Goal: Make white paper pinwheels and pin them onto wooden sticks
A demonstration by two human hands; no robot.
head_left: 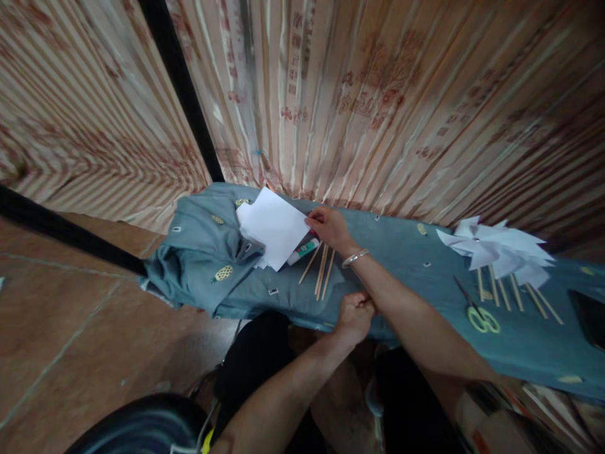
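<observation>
Head view, nearest us: our black-clad legs (253, 356) sit close to the edge of a blue-green cloth (397, 268) printed with pineapples. Our left hand (354, 316) rests by that edge, just under the right forearm; its fingers are curled in, and we cannot tell whether they hold anything. To the right lie scissors (473, 306) with yellow-green handles, and past them, at the picture's border, a dark flat object (586, 315). Ahead of the left hand, a few loose wooden sticks (321, 271) slant across the cloth, close beside a green and white glue stick (303, 251). Above these reaches our right hand (331, 228), a silvery bracelet (355, 258) on its wrist; thumb and forefinger are nearly together, pinching the right corner of the white paper (275, 226). That paper lies in an uneven stack, next to bunched cloth on the left. Well to the right, white pinwheels (494, 246) overlap, their sticks pointing toward us. Beyond everything hangs a striped, red-patterned curtain (326, 101), with a black pole (184, 88) standing before it.
</observation>
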